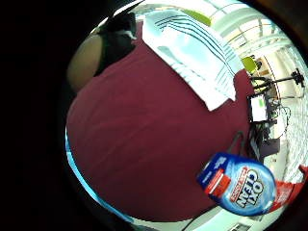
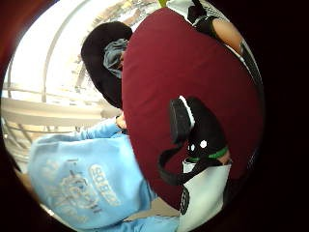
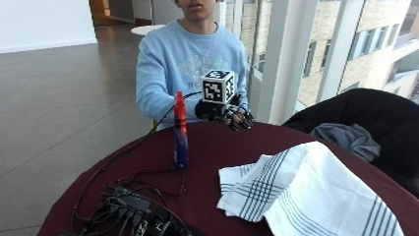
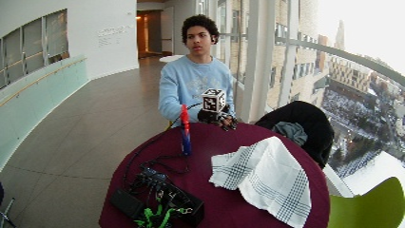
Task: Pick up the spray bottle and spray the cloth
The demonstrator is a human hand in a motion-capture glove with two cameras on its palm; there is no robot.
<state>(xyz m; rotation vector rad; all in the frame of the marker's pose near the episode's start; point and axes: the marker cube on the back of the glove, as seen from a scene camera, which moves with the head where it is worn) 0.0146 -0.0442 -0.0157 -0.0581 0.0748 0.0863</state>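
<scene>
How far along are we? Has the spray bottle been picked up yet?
Nothing looks done yet. The spray bottle stands upright on the table, untouched. The gloved right hand hovers near the table's far edge, holding nothing. Left: grasp the bottle, then spray the striped cloth.

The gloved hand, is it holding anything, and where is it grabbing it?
Nothing is held. The gloved right hand hangs over the table's edge, fingers relaxed, apart from the spray bottle and cloth.
</scene>
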